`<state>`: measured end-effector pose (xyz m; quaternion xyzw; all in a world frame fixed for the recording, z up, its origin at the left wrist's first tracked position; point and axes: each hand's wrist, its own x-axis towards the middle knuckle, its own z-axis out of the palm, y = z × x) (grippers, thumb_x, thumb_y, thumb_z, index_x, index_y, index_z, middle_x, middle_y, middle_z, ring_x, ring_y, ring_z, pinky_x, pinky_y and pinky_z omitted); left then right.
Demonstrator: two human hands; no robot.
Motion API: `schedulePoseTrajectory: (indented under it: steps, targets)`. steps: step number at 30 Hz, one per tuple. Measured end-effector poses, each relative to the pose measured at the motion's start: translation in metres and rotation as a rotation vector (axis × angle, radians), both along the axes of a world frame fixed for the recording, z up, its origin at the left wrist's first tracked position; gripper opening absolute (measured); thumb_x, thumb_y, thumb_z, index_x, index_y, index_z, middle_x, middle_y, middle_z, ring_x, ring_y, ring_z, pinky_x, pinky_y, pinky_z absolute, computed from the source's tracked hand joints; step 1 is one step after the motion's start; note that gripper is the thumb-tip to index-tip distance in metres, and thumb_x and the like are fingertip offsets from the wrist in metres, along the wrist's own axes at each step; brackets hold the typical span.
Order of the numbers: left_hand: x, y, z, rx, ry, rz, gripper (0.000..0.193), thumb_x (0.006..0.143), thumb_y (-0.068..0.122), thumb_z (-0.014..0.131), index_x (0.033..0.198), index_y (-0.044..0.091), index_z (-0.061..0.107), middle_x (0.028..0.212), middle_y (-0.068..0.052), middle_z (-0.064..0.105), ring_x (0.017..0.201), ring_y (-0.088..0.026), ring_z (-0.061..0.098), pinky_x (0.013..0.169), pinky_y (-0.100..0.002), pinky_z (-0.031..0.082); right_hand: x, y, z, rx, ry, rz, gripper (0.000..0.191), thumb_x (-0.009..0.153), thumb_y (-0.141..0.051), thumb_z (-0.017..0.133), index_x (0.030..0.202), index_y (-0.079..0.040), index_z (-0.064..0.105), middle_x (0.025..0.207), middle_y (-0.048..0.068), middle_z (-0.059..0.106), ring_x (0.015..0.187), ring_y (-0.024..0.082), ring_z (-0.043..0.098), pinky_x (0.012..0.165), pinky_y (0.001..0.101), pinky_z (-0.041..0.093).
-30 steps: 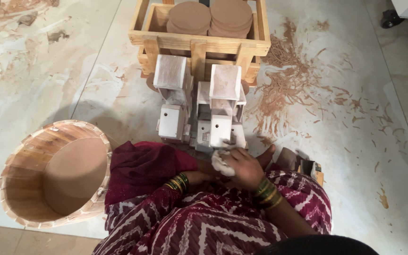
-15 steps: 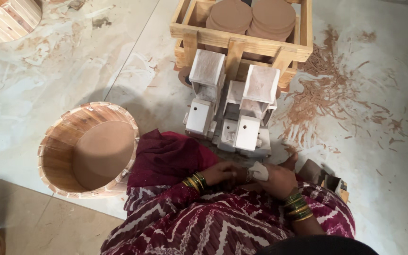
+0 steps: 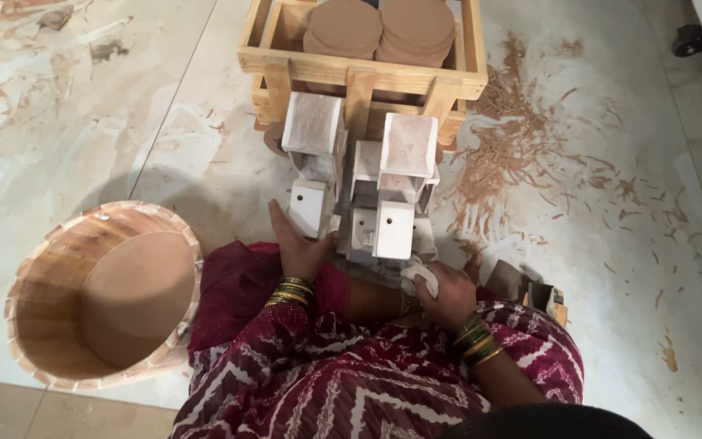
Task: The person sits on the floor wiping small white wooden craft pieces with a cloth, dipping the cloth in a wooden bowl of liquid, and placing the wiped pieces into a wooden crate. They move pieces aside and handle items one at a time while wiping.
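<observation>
Left hand: the left hand (image 3: 298, 248) sits in the middle of the frame with fingers spread out flat, gripping nothing. It presses on the side of the white-painted wooden block piece (image 3: 367, 183).
Right hand: the right hand (image 3: 448, 293), just right of the middle, is closed around a small crumpled white cloth (image 3: 416, 278). The cloth touches the low edge of the block piece.
Block piece: it stands on the floor in the middle, its far end against the pale wooden crate (image 3: 359, 69) at the top.
Crate: two stacks of round brown discs (image 3: 379, 28) are inside; the top of the frame cuts them off.
Bucket: a round wooden slat bucket (image 3: 103, 293) sits lower left, open side up.
Floor: brown wood shavings (image 3: 530, 162) lie at the right.
Hard to see: a small dark thing (image 3: 534, 291) by the right wrist, maybe a tool.
</observation>
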<state>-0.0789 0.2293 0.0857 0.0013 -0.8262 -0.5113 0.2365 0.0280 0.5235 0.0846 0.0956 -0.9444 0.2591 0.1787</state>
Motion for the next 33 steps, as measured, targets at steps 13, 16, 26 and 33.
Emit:
schedulePoseTrajectory:
  steps: [13, 16, 26, 33]
  targets:
    - [-0.028, -0.015, -0.045, 0.440, -0.088, -0.133, 0.059, 0.092, 0.021, 0.073, 0.143, -0.001, 0.054, 0.129, -0.016, 0.072, 0.117, -0.023, 0.072, 0.098, -0.035, 0.058, -0.125, -0.187, 0.071, 0.271, 0.309, 0.442, 0.059, 0.081, -0.020, 0.068, 0.140, -0.016, 0.060, 0.150, 0.008, 0.050, 0.143, 0.035, 0.040, 0.117, 0.0564, 0.032]
    - [-0.029, -0.018, -0.039, 0.295, -0.091, -0.064, 0.073, 0.077, 0.013, 0.082, 0.142, -0.002, 0.051, 0.124, -0.018, 0.073, 0.115, -0.024, 0.072, 0.096, -0.036, 0.057, -0.174, -0.211, 0.070, 0.258, 0.252, 0.411, 0.048, 0.086, -0.024, 0.063, 0.133, -0.015, 0.061, 0.139, 0.011, 0.057, 0.135, 0.037, 0.046, 0.112, 0.0541, 0.032]
    - [-0.031, -0.014, -0.018, 0.114, -0.084, 0.042, 0.089, 0.069, 0.012, 0.090, 0.144, -0.002, 0.045, 0.130, -0.026, 0.065, 0.118, -0.034, 0.067, 0.097, -0.040, 0.054, -0.191, -0.213, 0.016, -0.336, 0.042, 0.116, 0.047, 0.100, -0.021, 0.056, 0.141, 0.001, 0.052, 0.138, 0.026, 0.055, 0.127, 0.045, 0.054, 0.108, 0.0480, 0.046]
    - [-0.024, -0.006, -0.016, 0.063, -0.037, -0.016, 0.079, 0.084, 0.013, 0.079, 0.149, -0.005, 0.038, 0.134, -0.025, 0.062, 0.123, -0.035, 0.065, 0.101, -0.041, 0.053, -0.119, -0.195, -0.041, -0.516, -0.135, 0.033, 0.046, 0.094, -0.014, 0.060, 0.136, 0.001, 0.055, 0.130, 0.025, 0.063, 0.120, 0.043, 0.063, 0.104, 0.0453, 0.049]
